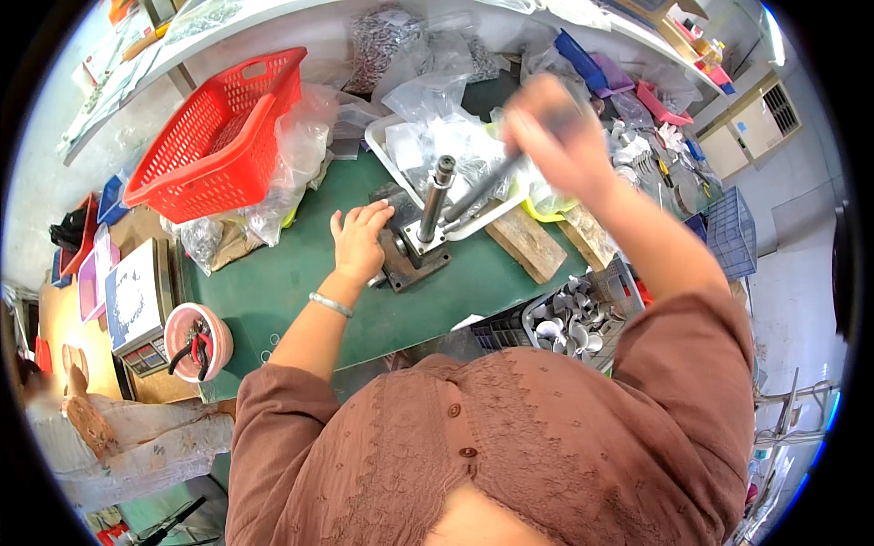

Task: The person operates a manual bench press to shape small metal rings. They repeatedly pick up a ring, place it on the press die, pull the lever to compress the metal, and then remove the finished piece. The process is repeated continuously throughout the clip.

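A small hand press with an upright steel column (pixel 435 202) stands on the green bench top, on a dark metal base (pixel 417 271). My right hand (pixel 555 136), smeared by motion, is closed round the raised end of the dark press lever (pixel 482 189), which slants up and to the right from the column. Beside the column's left, my left hand (pixel 359 241) rests with fingers stretched out over the edge of the base. Nothing shows in its fingers, though their tips partly hide what lies under them. Right behind the press is a white tray (pixel 375 136) filled with clear plastic bags.
A red perforated basket (pixel 205 168) stands at the back left. Left of me are a pink tub with pliers (pixel 202 350) and a scale (pixel 141 305). Wooden blocks (pixel 528 244) lie right of the press, above a crate of curved metal parts (pixel 572 318). Another person (pixel 137 446) is at lower left.
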Available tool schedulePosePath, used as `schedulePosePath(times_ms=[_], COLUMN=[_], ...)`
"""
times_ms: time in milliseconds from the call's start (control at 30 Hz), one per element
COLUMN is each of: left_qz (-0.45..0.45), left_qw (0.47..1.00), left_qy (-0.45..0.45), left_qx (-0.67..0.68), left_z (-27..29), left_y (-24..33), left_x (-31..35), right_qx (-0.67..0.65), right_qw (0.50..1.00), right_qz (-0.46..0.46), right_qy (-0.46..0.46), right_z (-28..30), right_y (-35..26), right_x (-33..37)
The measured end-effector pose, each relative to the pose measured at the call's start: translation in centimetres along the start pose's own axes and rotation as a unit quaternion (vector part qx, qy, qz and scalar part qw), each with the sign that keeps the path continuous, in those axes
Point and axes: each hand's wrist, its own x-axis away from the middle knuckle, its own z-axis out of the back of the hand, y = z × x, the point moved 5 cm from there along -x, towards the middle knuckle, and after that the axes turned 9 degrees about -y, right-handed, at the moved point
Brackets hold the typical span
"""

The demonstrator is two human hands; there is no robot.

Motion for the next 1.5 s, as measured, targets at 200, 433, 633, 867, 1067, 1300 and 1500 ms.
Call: schedulePosePath(times_ms=[200, 433, 633, 867, 1067, 1300, 1500], left_qz=[-0.008, 0.007, -0.011, -0.018, -0.041, -0.031, -0.033], left_qw=[1.000, 1.000, 0.999, 0.997, 0.995, 0.993, 0.995], left_qy=[-0.012, -0.004, 0.033, 0.072, 0.095, 0.110, 0.091], left_qx=[0.004, -0.025, -0.008, -0.009, 0.011, 0.012, 0.017], left_z=[-1.0, -0.4, -0.9, -1.2, -1.7, -1.5, -1.7], left_y=[0.5, 0.1, 0.2, 0.0, -0.1, 0.0, 0.0], left_x=[-0.8, -0.5, -0.6, -0.3, -0.4, -0.3, -0.6], right_qx=[0.064, 0.077, -0.025, -0.053, 0.136, 0.189, 0.136], right_qw=[0.981, 0.984, 0.997, 0.986, 0.927, 0.890, 0.945], right_qz=[-0.014, 0.019, 0.067, -0.153, -0.344, -0.386, -0.286], right_qy=[-0.182, -0.158, -0.028, 0.038, -0.068, -0.153, -0.085], right_z=[-3.9, -3.5, 0.5, -3.9, -14.6, -17.8, -12.8], right_y=[-5.2, -6.7, -4.5, 7.9, 21.1, 22.8, 20.1], right_x=[26.2, 23.0, 14.0, -11.4, -17.4, -17.8, -18.6])
